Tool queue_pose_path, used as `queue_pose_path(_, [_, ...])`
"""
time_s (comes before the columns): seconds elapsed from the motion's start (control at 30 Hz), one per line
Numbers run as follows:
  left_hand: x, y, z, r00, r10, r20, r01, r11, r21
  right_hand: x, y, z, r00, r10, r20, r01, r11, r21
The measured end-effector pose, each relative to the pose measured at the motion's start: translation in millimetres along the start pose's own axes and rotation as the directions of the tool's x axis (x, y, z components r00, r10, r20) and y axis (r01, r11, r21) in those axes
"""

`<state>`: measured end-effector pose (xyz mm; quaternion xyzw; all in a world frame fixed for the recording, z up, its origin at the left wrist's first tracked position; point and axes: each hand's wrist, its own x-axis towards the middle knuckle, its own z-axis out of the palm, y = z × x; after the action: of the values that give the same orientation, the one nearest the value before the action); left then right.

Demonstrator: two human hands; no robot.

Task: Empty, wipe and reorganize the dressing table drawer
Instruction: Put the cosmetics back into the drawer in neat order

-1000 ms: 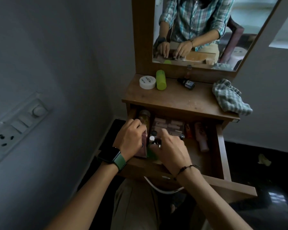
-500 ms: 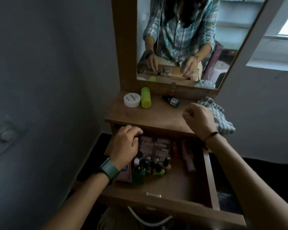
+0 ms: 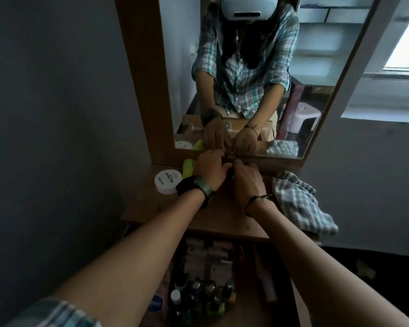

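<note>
both hands (image 3: 229,172) meet over the tabletop (image 3: 151,208) beside the mirror (image 3: 316,79).

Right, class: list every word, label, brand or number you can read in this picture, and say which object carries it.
white round jar on the tabletop: dark print across the lid, seen upside down and too blurred to read.
blue item at the left of the open drawer: a pale mark, too blurred to read.
small bottles in the drawer: any labels are too dark and small to read.
Nothing else shows text.
</note>
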<state>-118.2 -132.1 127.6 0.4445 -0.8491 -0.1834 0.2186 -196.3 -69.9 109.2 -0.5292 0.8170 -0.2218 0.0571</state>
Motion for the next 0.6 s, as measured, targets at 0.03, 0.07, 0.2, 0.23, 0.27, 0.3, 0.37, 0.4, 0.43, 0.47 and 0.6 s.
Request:
queue_pose_path(0.03, [5,3,4,1.000,-0.011,-0.011,0.011,0.999,0.047,2,2,1,1.000,0.003,-0.016,-0.003,1.000,-0.009])
queue_pose_path(0.07, [10,5,9,1.000,-0.024,-0.019,0.025,0.996,0.084,2,5,1,0.999,0.009,-0.038,-0.010,1.000,-0.013])
queue_pose_path(0.2, [16,13,24,0.996,-0.063,-0.058,0.072,0.981,0.178,-9,17,-3,0.996,-0.024,-0.089,0.020,0.999,-0.038])
queue_pose_path(0.23, [16,15,25,0.995,-0.072,-0.067,0.083,0.981,0.177,-15,19,-5,0.996,-0.039,-0.079,0.036,0.999,-0.038])
queue_pose_path(0.27, [14,18,25,0.995,-0.074,-0.070,0.085,0.981,0.172,-22,21,-7,0.995,-0.058,-0.078,0.056,0.998,-0.030])
queue_pose_path(0.3, [11,21,22,0.995,-0.067,-0.072,0.078,0.984,0.161,-32,22,-11,0.992,-0.082,-0.096,0.082,0.997,-0.009])
queue_pose_path(0.37, [-4,26,6,0.993,-0.029,-0.118,0.042,0.993,0.109,-62,25,-22,0.974,-0.120,-0.192,0.136,0.988,0.071])
queue_pose_path(0.4, [-17,28,-6,0.988,-0.006,-0.153,0.016,0.998,0.062,-81,26,-29,0.962,-0.117,-0.248,0.155,0.978,0.141])
queue_pose_path(0.43, [-33,29,-20,0.983,0.023,-0.185,-0.021,1.000,0.013,-103,27,-37,0.955,-0.097,-0.280,0.167,0.956,0.239])
queue_pose_path(0.47, [-53,28,-32,0.978,0.065,-0.198,-0.072,0.997,-0.029,-127,29,-43,0.957,-0.070,-0.283,0.169,0.924,0.343])
queue_pose_path(0.6, [-157,5,-65,0.949,0.295,0.110,-0.282,0.952,-0.119,-209,44,-29,0.999,-0.019,-0.036,0.038,0.760,0.649])
